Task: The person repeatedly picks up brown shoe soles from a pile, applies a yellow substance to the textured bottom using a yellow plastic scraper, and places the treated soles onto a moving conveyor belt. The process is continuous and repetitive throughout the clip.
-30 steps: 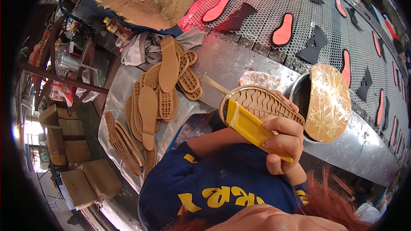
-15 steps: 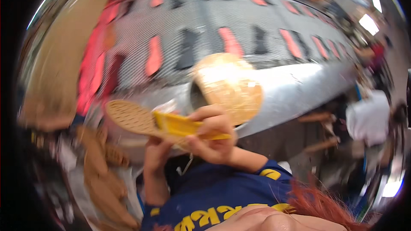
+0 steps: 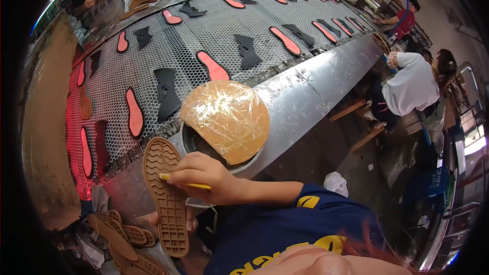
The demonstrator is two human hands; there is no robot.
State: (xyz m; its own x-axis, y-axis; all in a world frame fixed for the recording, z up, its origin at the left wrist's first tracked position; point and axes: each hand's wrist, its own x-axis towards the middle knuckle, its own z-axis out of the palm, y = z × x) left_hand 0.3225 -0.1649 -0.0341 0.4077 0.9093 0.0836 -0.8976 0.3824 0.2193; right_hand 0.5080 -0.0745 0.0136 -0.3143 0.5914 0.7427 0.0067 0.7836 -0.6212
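Observation:
A brown rubber shoe sole (image 3: pixel 172 206) stands tilted in front of me, its face showing wavy ridges at the top and a grid lower down. My left hand (image 3: pixel 191 223) grips it from behind, mostly hidden by it. My right hand (image 3: pixel 202 177) is closed around a slim yellow brush (image 3: pixel 196 186), whose tip reaches the sole's upper half; bristles are hard to make out. Just beyond my right hand sits a round metal pot (image 3: pixel 189 140), partly covered by a tan, tape-wrapped disc (image 3: pixel 229 119).
A mesh conveyor (image 3: pixel 191 84) carries pink insoles (image 3: pixel 134 112) and black shoe pieces (image 3: pixel 167 94), with a metal ledge (image 3: pixel 305 89) along its near side. More brown soles (image 3: pixel 119 242) lie in a pile at lower left. A person in white (image 3: pixel 412 84) sits at right; others work farther off.
My view has swung, so the pot and conveyor appear farther left. The sole has turned from lying sideways to nearly upright, and its ridged face now shows. The brush has come over the sole.

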